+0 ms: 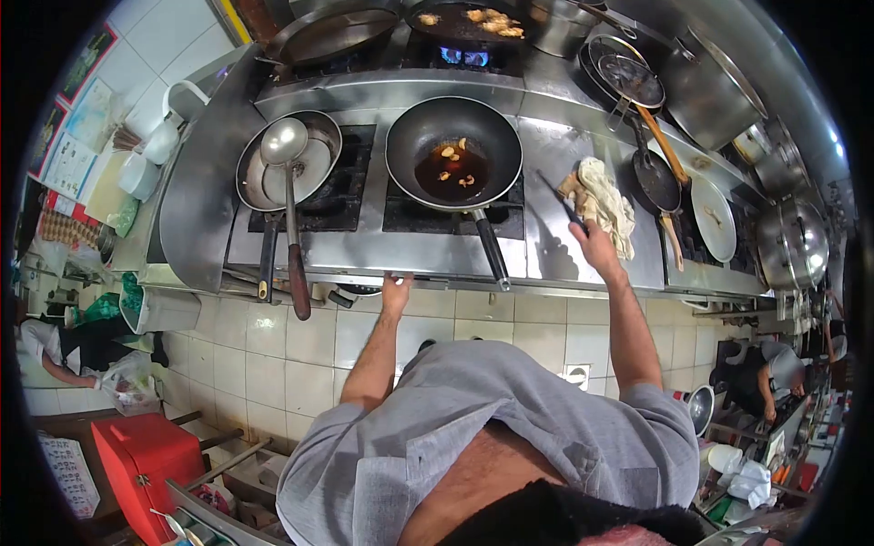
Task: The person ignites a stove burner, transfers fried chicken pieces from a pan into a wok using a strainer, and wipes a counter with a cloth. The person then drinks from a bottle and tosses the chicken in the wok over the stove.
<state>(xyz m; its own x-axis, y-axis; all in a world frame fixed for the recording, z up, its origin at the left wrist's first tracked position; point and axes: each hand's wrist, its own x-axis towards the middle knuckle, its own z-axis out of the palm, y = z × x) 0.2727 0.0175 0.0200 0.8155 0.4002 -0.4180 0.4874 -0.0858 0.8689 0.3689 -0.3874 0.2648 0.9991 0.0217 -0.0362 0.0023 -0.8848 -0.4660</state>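
Left hand [395, 293] at stove's [587, 146] front edge; cannot tell whether grip holds anything. Black pan [414, 146] behind, dark liquid [473, 170] and food pieces [447, 153] inside; its handle [490, 247] juts over front edge between hands, best worked around. Dark tool [572, 214] right of pan; right hand's [598, 247] grip closed round it, best kept steady, tip off cloth [608, 205] alongside. Farther right, small pan [654, 187], then pale plate [715, 220] toward stove's right end.
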